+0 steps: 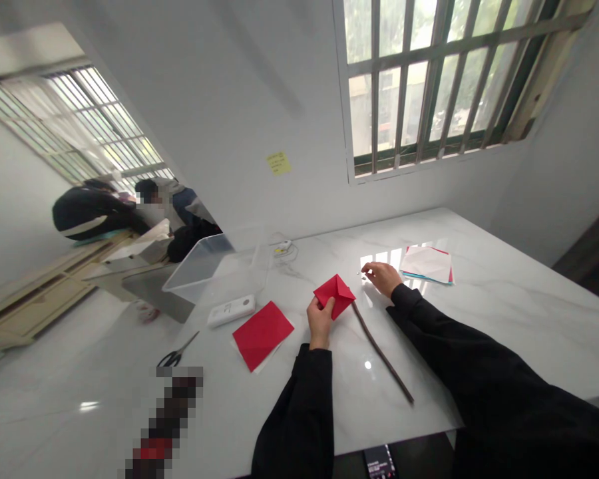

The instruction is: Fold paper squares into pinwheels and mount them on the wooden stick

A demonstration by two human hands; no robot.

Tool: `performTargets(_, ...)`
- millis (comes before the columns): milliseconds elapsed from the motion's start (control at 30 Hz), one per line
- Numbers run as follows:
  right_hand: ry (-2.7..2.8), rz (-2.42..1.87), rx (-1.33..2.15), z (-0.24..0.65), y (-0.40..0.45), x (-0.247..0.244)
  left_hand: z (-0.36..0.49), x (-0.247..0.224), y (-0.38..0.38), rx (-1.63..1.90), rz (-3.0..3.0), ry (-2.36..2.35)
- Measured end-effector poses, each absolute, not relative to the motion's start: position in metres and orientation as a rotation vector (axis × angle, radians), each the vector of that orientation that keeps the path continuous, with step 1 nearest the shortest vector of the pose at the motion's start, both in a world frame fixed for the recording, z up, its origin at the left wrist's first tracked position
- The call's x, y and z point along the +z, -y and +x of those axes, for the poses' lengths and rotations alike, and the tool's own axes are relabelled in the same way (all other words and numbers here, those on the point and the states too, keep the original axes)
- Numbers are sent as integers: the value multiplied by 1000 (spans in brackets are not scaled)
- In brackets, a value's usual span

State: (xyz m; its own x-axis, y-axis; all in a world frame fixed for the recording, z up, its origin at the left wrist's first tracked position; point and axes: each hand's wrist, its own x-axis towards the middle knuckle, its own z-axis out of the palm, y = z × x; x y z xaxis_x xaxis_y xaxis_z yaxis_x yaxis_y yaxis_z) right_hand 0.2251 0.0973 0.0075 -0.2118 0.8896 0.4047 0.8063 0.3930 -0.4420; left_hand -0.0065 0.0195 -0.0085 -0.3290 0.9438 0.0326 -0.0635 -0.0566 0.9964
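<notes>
My left hand (320, 322) is closed on a piece of red paper folded into a small packet with pointed flaps (335, 293), thumb on top. A thin brown stick (382, 354) lies slantwise on the table, its far end close to the packet's right corner; I cannot tell if they touch. To the right, my right hand (382, 278) is low over the tabletop, fingertips drawn together beside tiny shiny bits (358, 273). What those fingers hold, if anything, is too small to name. Left of my left hand lies a red paper sheet (263, 334) over a white one.
White marbled table (499, 313) against a wall. Stacked paper sheets (426, 264) lie at the right. On the left are a white box-shaped device (232, 310), scissors (177, 354) and a clear plastic bin (199, 266). A phone (379, 462) is below the near edge. People sit far left.
</notes>
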Motion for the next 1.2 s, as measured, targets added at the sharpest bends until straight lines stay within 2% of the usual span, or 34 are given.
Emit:
performTargets(133, 1806, -1417, 196, 230, -94, 4, -6, -8, -19, 1515, 1017, -1384)
performTargets(300, 1580, -1273, 494, 220, -58, -7, -1, -1, -15, 1512, 991, -1311)
performTargets(500, 1699, -1086, 792, 194, -27, -10, 3, 4, -10, 1448, 955, -1220)
performTargets(1200, 1420, -1138, 841, 185, -22, -2, 10, 10, 3, 1285, 1353, -1267)
